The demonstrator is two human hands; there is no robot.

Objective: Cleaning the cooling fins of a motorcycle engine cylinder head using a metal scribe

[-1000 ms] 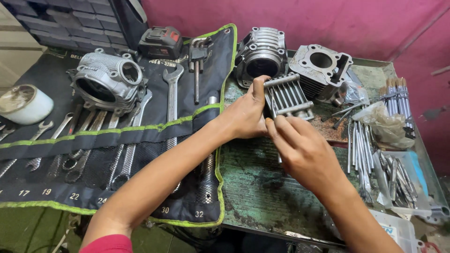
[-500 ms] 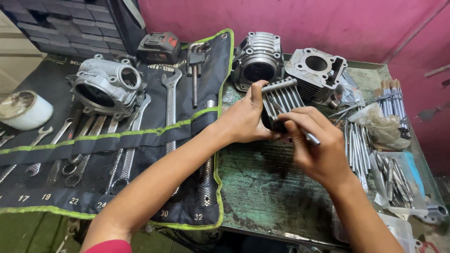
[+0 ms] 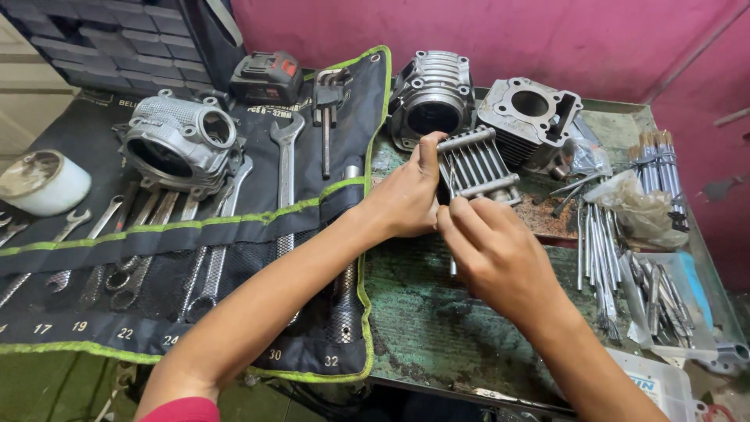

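Pink wall behind bench [image 3: 437,328]; my left hand [image 3: 406,195] clamps a finned metal block [image 3: 476,168], right hand [image 3: 492,250] pinching beneath it at six o'clock, work unfinished.

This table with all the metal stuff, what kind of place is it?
Probably a motorbike repair workshop: finned engine cylinders, a roll of spanners, and loose rods on a grimy workbench.

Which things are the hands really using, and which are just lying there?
In use:
finned metal cylinder, held up by the left hand and the right hand.

Just lying about:
two other cylinders, cylinder head, wrench roll, long rods, battery, white roll.
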